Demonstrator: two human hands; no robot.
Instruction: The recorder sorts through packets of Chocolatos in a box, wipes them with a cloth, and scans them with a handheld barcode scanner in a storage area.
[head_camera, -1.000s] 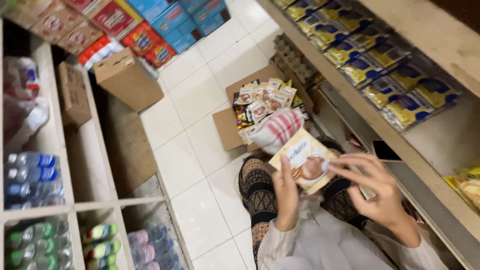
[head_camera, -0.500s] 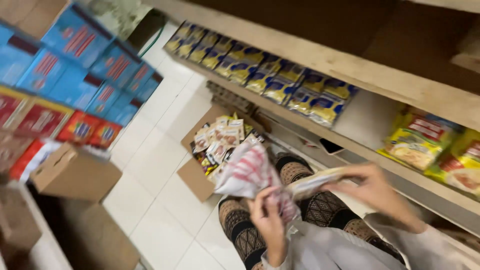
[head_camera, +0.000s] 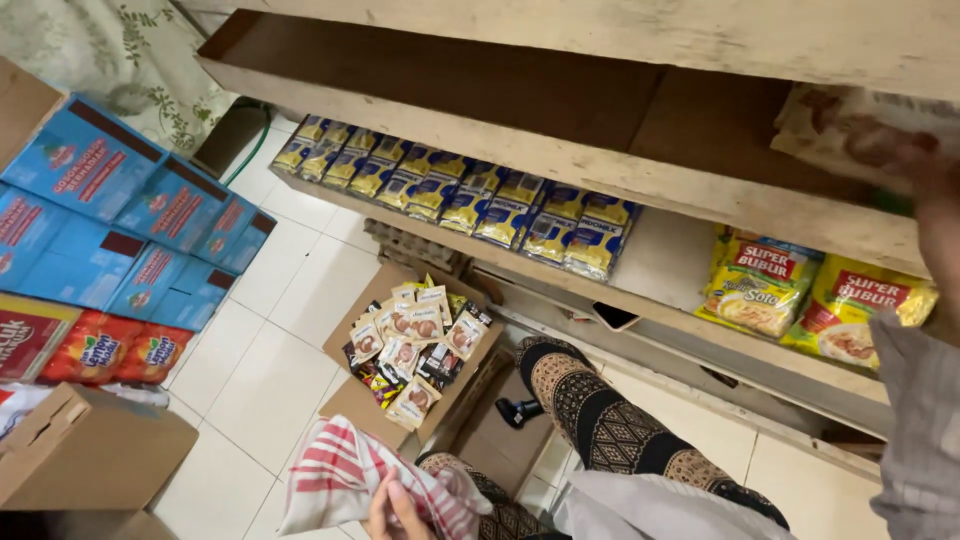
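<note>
- head view, hands: left hand (head_camera: 395, 510) low at the bottom edge, fingers clenched on a red-and-white striped cloth (head_camera: 345, 470) bunched over the lap.
- right hand (head_camera: 905, 150) raised to the upper wooden shelf (head_camera: 560, 160), blurred, grasping a pale food packet (head_camera: 830, 125) at the shelf's right end; grey sleeve (head_camera: 925, 430) hanging below.
- below that, on the middle shelf (head_camera: 660, 255): a row of yellow-and-blue sachets (head_camera: 470, 195) standing side by side, and further right two yellow-and-green porridge packets (head_camera: 815, 300) leaning together.
- on the tiled floor (head_camera: 270, 350): open cardboard box (head_camera: 365, 405) holding small pale sachets (head_camera: 410, 335) in a loose heap, just beside the patterned legs (head_camera: 600, 425).
- far left: stacked blue cartons (head_camera: 110, 215), red-and-orange packs (head_camera: 110, 350) under them, and a closed brown carton (head_camera: 85, 450) in the corner.
</note>
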